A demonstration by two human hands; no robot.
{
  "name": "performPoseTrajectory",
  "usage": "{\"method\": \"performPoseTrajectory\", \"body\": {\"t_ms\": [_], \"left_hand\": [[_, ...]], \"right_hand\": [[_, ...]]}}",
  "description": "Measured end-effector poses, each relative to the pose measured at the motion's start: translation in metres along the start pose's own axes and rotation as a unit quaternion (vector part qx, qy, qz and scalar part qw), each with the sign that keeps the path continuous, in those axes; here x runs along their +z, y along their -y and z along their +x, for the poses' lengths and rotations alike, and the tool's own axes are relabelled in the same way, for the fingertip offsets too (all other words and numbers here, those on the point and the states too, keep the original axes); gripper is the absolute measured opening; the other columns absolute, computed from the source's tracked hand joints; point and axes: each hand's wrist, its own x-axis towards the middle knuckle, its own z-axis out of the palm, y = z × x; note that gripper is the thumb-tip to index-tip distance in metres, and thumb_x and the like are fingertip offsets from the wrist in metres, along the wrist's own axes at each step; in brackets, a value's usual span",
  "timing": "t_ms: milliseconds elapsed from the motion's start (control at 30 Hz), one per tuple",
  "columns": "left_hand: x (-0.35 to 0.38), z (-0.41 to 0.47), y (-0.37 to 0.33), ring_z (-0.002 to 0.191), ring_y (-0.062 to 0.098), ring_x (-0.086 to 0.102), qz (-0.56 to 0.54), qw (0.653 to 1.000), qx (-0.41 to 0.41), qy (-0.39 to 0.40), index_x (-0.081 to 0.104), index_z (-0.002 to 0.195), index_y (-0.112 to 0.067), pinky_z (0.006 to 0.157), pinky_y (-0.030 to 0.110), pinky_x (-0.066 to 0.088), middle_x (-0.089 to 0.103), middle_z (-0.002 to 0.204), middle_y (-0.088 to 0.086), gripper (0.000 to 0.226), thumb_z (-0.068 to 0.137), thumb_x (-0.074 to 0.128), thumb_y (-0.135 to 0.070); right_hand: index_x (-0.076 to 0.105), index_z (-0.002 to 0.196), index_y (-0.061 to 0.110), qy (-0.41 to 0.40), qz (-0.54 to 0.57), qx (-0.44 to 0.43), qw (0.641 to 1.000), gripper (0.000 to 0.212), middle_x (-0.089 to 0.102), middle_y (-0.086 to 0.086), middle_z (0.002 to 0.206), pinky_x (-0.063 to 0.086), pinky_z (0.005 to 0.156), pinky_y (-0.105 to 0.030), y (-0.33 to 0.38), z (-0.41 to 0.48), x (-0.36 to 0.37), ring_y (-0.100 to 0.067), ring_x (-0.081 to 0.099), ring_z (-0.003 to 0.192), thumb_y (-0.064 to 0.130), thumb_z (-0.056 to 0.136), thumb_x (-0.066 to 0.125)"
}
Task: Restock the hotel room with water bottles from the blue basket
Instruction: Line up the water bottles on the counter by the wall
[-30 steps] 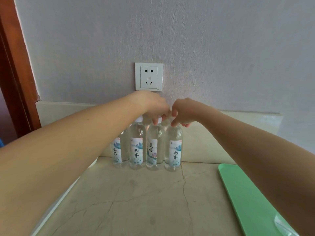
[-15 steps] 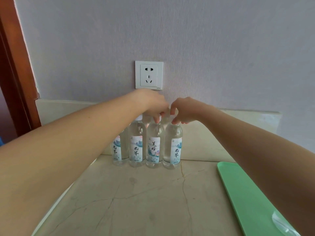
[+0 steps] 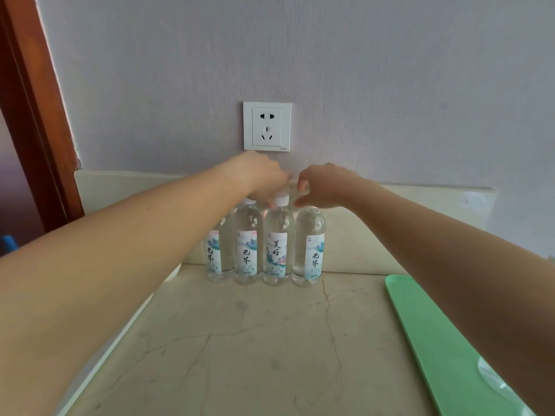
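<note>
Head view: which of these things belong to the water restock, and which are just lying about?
Job: row of four water bottles against the backsplash; left hand and right hand, both at the bottle tops; blue edge at far left, perhaps the basket, too little shows.
Lying about: green tray on the counter; wall socket; wooden door frame.
</note>
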Motion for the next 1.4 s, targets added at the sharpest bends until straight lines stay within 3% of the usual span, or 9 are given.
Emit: {"method": "performPoseTrajectory", "body": {"t_ms": [133, 333, 533, 600, 700, 800, 900, 1133, 1400], "left_hand": [[0.007, -0.012, 0.012, 0.099, 0.027, 0.063, 0.006, 0.997, -0.036, 0.068, 0.056, 0.128, -0.018, 0.069, 0.033, 0.044, 0.064, 0.117, 0.006, 0.04, 0.095, 0.058, -0.04], [0.021, -0.018, 0.016, 0.1, 0.029, 0.063, -0.028, 0.997, -0.037, 0.06, 0.056, 0.129, -0.02, 0.068, 0.034, 0.046, 0.063, 0.116, 0.007, 0.031, 0.097, 0.056, -0.022], [0.023, -0.018, 0.015, 0.097, 0.029, 0.064, -0.015, 0.998, -0.033, 0.044, 0.061, 0.121, -0.013, 0.064, 0.033, 0.043, 0.064, 0.112, 0.009, 0.026, 0.095, 0.059, -0.017], [0.023, -0.018, 0.015, 0.097, 0.029, 0.064, -0.017, 0.998, -0.035, 0.041, 0.062, 0.12, -0.013, 0.064, 0.034, 0.046, 0.064, 0.111, 0.009, 0.025, 0.095, 0.06, -0.018], [0.021, -0.021, 0.018, 0.09, 0.027, 0.06, -0.036, 0.997, -0.053, 0.046, 0.055, 0.125, -0.012, 0.064, 0.034, 0.047, 0.063, 0.113, 0.009, 0.034, 0.094, 0.062, -0.024], [0.02, -0.027, 0.023, 0.082, 0.023, 0.053, -0.043, 0.989, -0.08, 0.118, 0.051, 0.131, -0.01, 0.06, 0.031, 0.042, 0.064, 0.116, 0.009, 0.05, 0.089, 0.068, -0.029], [0.027, -0.031, 0.029, 0.084, 0.023, 0.055, -0.028, 0.981, -0.086, 0.171, 0.057, 0.128, -0.012, 0.067, 0.03, 0.042, 0.063, 0.118, 0.007, 0.038, 0.092, 0.064, -0.02], [0.038, -0.03, 0.037, 0.102, 0.028, 0.062, -0.047, 0.985, -0.087, 0.143, 0.06, 0.124, -0.013, 0.068, 0.031, 0.042, 0.06, 0.121, 0.01, 0.032, 0.092, 0.057, -0.01], [0.045, -0.026, 0.047, 0.094, 0.026, 0.062, -0.087, 0.986, -0.093, 0.11, 0.066, 0.114, -0.018, 0.051, 0.023, 0.029, 0.066, 0.114, 0.005, 0.025, 0.09, 0.063, -0.013]], "right_hand": [[0.057, 0.125, 0.023, -0.023, 0.004, -0.013, 1.0, 0.048, 0.061, -0.002, 0.124, 0.039, 0.082, -0.033, 0.015, 0.002, 0.004, -0.025, 0.057, 0.111, 0.054, 0.087, 0.061], [0.056, 0.124, 0.035, -0.036, 0.0, 0.025, 0.999, 0.046, 0.062, 0.0, 0.122, 0.028, 0.105, -0.052, 0.029, 0.006, 0.019, -0.026, 0.055, 0.117, 0.061, 0.086, 0.056], [0.059, 0.123, 0.038, -0.02, 0.078, 0.026, 0.996, 0.038, 0.064, 0.002, 0.124, 0.031, 0.101, -0.048, 0.027, 0.01, 0.021, -0.025, 0.055, 0.116, 0.048, 0.087, 0.063], [0.06, 0.125, 0.032, -0.013, 0.106, 0.008, 0.994, 0.038, 0.064, 0.0, 0.125, 0.038, 0.094, -0.039, 0.025, 0.011, 0.022, -0.026, 0.057, 0.116, 0.04, 0.089, 0.065], [0.061, 0.126, 0.024, -0.007, 0.134, -0.011, 0.991, 0.039, 0.064, -0.004, 0.126, 0.044, 0.096, -0.037, 0.023, 0.012, 0.022, -0.026, 0.059, 0.114, 0.032, 0.089, 0.068], [0.061, 0.125, 0.024, -0.008, 0.121, -0.012, 0.993, 0.042, 0.064, -0.004, 0.125, 0.047, 0.097, -0.04, 0.023, 0.012, 0.02, -0.026, 0.06, 0.113, 0.033, 0.086, 0.071], [0.06, 0.126, 0.024, -0.008, 0.094, -0.006, 0.995, 0.046, 0.064, -0.004, 0.125, 0.047, 0.094, -0.036, 0.019, 0.011, 0.018, -0.027, 0.058, 0.113, 0.035, 0.084, 0.073], [0.057, 0.127, 0.029, -0.023, 0.103, -0.007, 0.994, 0.043, 0.067, -0.001, 0.121, 0.048, 0.097, -0.04, 0.017, 0.006, 0.024, -0.025, 0.061, 0.11, 0.039, 0.087, 0.068], [0.055, 0.128, 0.03, -0.048, 0.067, -0.057, 0.995, 0.041, 0.063, 0.006, 0.126, 0.042, 0.102, -0.043, 0.031, 0.012, 0.027, -0.023, 0.054, 0.119, 0.027, 0.088, 0.062]]}}
